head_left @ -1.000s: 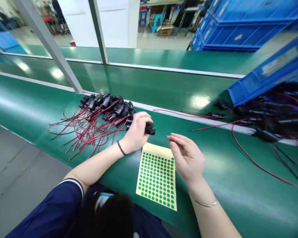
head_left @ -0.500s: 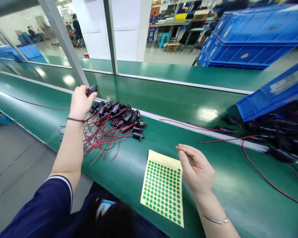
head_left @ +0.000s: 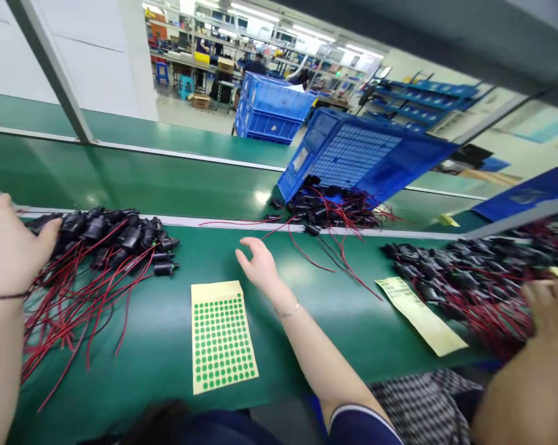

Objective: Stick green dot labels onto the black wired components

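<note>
My left hand (head_left: 5,250) is at the left edge of the view, against the far left end of a pile of black connectors with red wires (head_left: 116,238). Its thumb touches one connector, and whether it grips it is hidden. My right hand (head_left: 260,266) hovers over the green belt (head_left: 135,179) with its fingers spread and nothing in it. It is stretched towards loose connectors (head_left: 329,210) spilling from a tipped blue crate (head_left: 362,154). A yellow sheet of green dot stickers (head_left: 220,337) lies flat between my arms.
At the right, another person's hand (head_left: 547,309) rests on a second pile of connectors (head_left: 459,275), next to a used yellow sheet (head_left: 422,315). Stacked blue crates (head_left: 272,108) stand behind the belt. A grey metal post (head_left: 51,68) rises at the back left.
The view has swung right. My left hand carried a connector to the pile's far left end. My right hand left the sticker sheet and reached forward towards the spilled connectors.
</note>
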The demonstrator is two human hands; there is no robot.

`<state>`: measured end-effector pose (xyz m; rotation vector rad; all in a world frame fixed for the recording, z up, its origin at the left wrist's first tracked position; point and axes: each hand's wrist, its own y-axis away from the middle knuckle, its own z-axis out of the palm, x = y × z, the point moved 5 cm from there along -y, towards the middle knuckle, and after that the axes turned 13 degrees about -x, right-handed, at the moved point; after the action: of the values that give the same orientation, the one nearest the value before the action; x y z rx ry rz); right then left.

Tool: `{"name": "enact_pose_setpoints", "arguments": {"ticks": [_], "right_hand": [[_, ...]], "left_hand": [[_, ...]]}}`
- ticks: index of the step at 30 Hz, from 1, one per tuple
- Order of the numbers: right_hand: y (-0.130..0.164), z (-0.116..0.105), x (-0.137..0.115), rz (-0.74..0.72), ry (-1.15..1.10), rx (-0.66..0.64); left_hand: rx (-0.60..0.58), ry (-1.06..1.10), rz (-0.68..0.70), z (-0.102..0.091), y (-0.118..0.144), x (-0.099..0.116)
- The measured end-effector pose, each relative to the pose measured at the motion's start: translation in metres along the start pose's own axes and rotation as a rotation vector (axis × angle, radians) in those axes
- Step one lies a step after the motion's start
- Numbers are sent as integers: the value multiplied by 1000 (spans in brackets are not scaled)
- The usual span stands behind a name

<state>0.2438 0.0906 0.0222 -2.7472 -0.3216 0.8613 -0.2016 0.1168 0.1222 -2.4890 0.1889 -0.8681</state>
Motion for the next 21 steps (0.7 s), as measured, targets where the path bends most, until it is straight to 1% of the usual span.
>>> {"name": "enact_pose_setpoints", "arguments": {"ticks": [1,2,3,4,5,6,7,9,10,12,14,16,19,21], "right_hand": [[-13,-3,14,97,100,-33],[-27,-6,31,225,195,-63],[-41,-12,45,292,227,-59],[-54,-17,58,335,247,-53],[-66,-23,71,380,265,-49],[-75,-28,82,421,274,-44],[-82,-33,93,461,280,-42],[-90,-42,114,543,278,-33],[-91,-47,123,586,272,-20],[-90,-55,141,681,250,14],[-91,-61,157,765,213,29],[-95,-64,170,815,167,17],[-107,-68,179,821,104,24],[-118,-72,176,780,63,62]], "left_hand": [[29,-53,13,6,10,26],[-8,-75,69,19,22,52],[-88,-72,166,37,34,77],[-194,-49,284,59,49,99],[-300,-24,379,82,64,116],[-413,-18,440,105,80,126],[-506,-21,473,126,94,130],[-614,0,488,157,115,128],[-645,12,476,168,122,124],[-685,43,442,180,129,115],[-720,76,414,185,131,110],[-747,115,389,186,130,109],[-758,182,344,182,125,110],[-750,238,300,177,121,110]]}}
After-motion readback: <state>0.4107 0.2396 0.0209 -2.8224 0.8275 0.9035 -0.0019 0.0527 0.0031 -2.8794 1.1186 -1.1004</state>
